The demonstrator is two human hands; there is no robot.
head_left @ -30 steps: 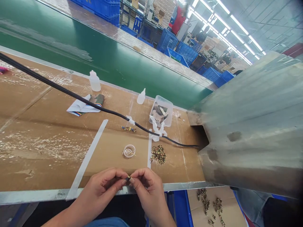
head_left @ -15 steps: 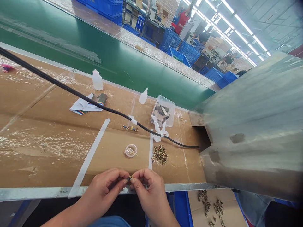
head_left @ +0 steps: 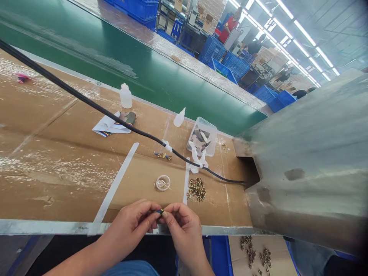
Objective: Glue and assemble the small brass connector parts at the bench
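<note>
Between the fingertips of both hands is a tiny dark blue and yellowish part [head_left: 161, 211], held over the bench's front edge. My left hand [head_left: 137, 220] pinches its left side, and my right hand [head_left: 182, 224] pinches its right side. Just beyond them on the cardboard stands a small round clear cup [head_left: 162, 183] with a thin stick in it. A pile of small brass-and-dark parts [head_left: 197, 189] lies to the right of the cup. Several similar pieces [head_left: 162, 155] are in a short row behind it.
A black cable [head_left: 143, 133] crosses the bench. Behind are two white bottles [head_left: 125, 96], [head_left: 179, 118], a folded cloth [head_left: 112, 125] and a clear plastic box [head_left: 202, 136]. A metal housing [head_left: 310, 165] stands right. Beyond runs a green belt [head_left: 161, 76]; a person in red [head_left: 230, 26] is far off.
The view has shifted slightly, so the bench items appear a little further right. Both hands still pinch the small part, of which a bit more blue shows.
</note>
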